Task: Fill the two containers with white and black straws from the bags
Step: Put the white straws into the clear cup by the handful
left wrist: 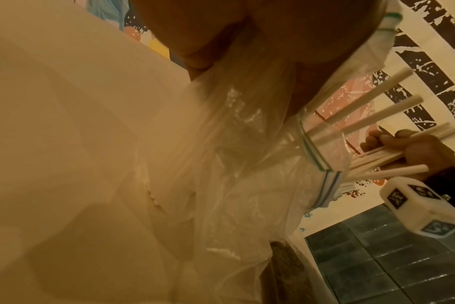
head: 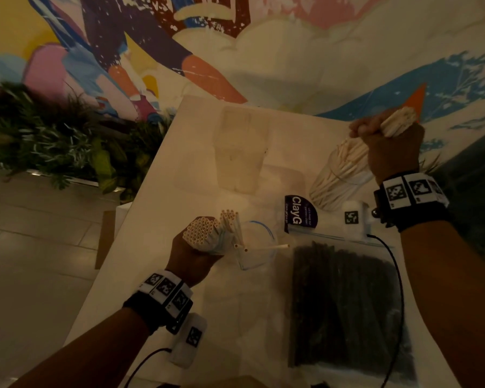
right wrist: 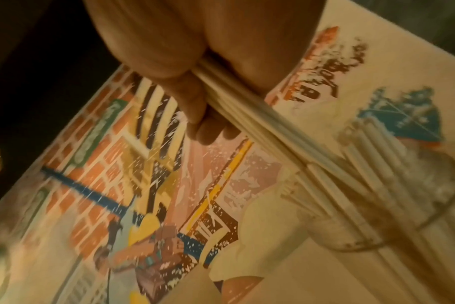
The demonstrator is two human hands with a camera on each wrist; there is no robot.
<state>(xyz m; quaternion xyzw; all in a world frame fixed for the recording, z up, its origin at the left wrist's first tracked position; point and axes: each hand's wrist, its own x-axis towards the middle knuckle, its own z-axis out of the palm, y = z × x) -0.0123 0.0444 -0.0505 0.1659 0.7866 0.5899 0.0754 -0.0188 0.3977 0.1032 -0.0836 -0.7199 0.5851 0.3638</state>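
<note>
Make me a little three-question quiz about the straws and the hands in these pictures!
1. True or false: the right hand grips a bundle of black straws.
2. What does the left hand hold? A) an empty cup B) a clear bag of white straws C) the purple label
3. Fill in: the black straws lie inside a clear ____ on the table.

Key:
1. False. Its bundle is white, held over the clear container that already has white straws in it.
2. B
3. bag
</note>
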